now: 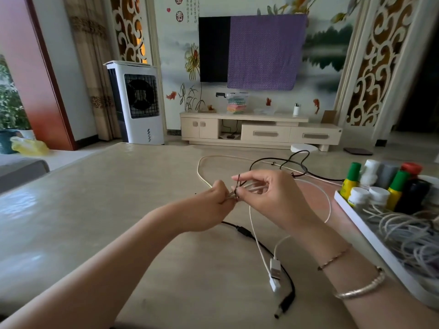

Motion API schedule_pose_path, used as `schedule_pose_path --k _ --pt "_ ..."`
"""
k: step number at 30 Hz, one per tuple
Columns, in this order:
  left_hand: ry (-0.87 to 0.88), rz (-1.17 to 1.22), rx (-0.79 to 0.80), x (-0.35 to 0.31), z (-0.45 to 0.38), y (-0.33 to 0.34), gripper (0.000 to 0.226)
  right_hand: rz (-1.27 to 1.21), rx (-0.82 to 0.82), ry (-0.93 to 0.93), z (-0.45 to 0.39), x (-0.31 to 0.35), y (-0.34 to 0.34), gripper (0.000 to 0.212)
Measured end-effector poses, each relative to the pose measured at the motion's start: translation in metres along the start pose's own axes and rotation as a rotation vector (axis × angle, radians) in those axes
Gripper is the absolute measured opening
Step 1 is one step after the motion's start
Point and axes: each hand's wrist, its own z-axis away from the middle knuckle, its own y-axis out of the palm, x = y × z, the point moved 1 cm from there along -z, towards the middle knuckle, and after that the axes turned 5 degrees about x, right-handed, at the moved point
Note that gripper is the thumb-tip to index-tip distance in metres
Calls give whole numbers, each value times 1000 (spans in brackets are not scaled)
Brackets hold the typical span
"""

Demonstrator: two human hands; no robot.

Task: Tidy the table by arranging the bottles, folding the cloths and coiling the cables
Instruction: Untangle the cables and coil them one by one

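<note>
White cable [255, 230] is lying looped at counter [118, 210] centre; left hand [213, 207] is gripping its gathered strands while right hand [268, 193] is pinching a thin black tie [237, 186] around them. Bottles [370, 186] are standing in a white tray [361, 224] at 3 o'clock.

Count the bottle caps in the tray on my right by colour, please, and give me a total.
Green caps: 2
White caps: 3
Grey cap: 1
Red cap: 1
Total: 7 plainly visible; the tray runs off the frame's right edge, so more may be hidden.
</note>
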Motion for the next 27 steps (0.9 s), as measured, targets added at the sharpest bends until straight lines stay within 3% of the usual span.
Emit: schedule_pose_path --k 4,9,11,15,18,27 --pt "78 75 -76 5 7 0 20 91 65 30 -1 -5 -6 27" --pt "250 199 -288 -1 3 8 39 -145 123 36 -1 -3 -9 5" --pt "275 228 -335 -2 0 9 36 -199 145 35 1 -1 -11 12" --pt "282 149 -278 1 -1 9 18 -459 243 88 0 -3 -22 10" --pt "263 229 -257 2 0 9 7 -496 289 58 1 -4 -25 11" --pt "117 459 -219 -10 4 4 9 -1002 95 168 -2 -12 -21 22"
